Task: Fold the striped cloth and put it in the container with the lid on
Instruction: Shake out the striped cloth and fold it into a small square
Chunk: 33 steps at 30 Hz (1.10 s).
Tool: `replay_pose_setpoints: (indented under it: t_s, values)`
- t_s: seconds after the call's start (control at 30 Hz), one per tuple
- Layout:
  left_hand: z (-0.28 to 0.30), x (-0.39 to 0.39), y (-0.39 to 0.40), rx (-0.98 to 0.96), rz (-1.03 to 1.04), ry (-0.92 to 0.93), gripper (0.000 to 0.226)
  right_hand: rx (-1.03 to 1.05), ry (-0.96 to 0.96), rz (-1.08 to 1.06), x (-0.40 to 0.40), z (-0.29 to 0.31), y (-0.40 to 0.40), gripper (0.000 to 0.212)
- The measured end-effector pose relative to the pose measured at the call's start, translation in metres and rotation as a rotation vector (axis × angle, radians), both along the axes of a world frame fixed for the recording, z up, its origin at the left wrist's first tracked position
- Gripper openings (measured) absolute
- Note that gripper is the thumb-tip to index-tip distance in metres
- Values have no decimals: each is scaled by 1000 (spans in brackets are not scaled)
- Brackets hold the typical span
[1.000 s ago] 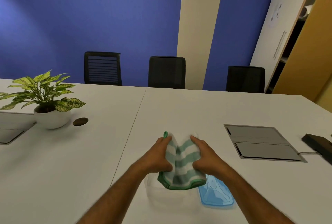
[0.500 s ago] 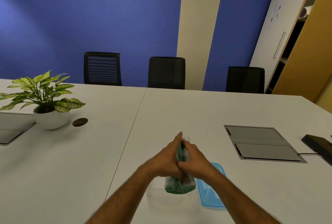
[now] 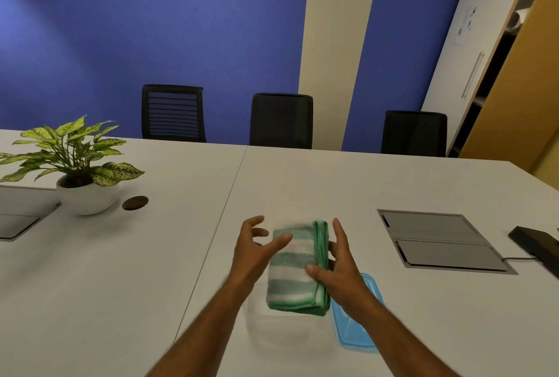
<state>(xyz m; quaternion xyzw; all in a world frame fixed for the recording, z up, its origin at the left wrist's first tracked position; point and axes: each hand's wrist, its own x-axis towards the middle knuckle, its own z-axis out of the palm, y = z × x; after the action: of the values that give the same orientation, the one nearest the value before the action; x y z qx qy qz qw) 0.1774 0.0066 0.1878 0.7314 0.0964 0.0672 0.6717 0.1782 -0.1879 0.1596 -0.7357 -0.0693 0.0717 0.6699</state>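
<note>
Hands: my left hand [image 3: 254, 251] hangs spread, my right hand [image 3: 338, 268] pinches the folded green-and-white striped cloth [image 3: 298, 268]; I'd square its edges, then lower it flat into the clear plastic container [image 3: 272, 325].
</note>
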Motion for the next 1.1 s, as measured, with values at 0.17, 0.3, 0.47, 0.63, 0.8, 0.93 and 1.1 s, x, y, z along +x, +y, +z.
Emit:
replay_pose_setpoints:
  t_s: [0.17, 0.3, 0.47, 0.63, 0.8, 0.93, 1.1]
  values:
    - [-8, -1, 5, -421, -412, 219, 72, 156, 21, 45, -2, -13, 3, 107]
    - [2, 0, 1, -178, -339, 102, 67, 156, 78, 107, -2, -15, 3, 122]
    - [13, 8, 0, 496, -347, 0, 57, -19, -42, -160, 3, 10, -1, 104]
    - [18, 8, -9, 751, -456, -9, 58, -246, -140, 4, 13, 26, -2, 80]
    - [19, 7, -19, 760, -503, 37, 68, -337, -180, -3, 18, 12, 0, 28]
    - [19, 7, -11, 756, -579, 84, 78, -306, -213, -58, 16, 4, -2, 26]
    - [13, 12, 16, 788, -685, 128, 72, -287, -228, -148, 15, 0, -9, 32]
